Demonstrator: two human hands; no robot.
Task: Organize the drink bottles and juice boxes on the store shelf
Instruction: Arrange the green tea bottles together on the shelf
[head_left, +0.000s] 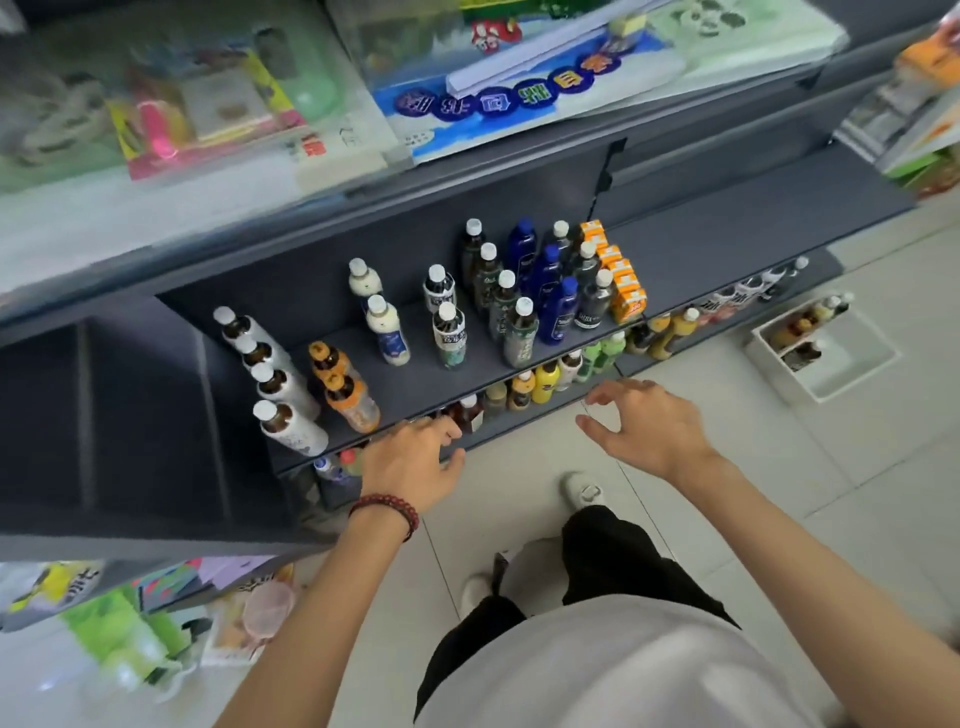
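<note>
Grey shelf (415, 382) of upright bottles (519, 332), orange juice boxes (621, 278) rightmost, left hand (415, 467) and right hand (647, 431) empty, fingers relaxed

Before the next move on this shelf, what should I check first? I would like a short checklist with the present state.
1. Left hand empty: ok.
2. Right hand empty: ok.
3. Orange cardboard juice boxes in one row: ok.
4. Dark blue plastic bottles standing upright: ok.
5. Rows equally full on the dark grey shelf: not ok, milky white plastic bottles only two.
6. Labels facing front: cannot tell.
</note>
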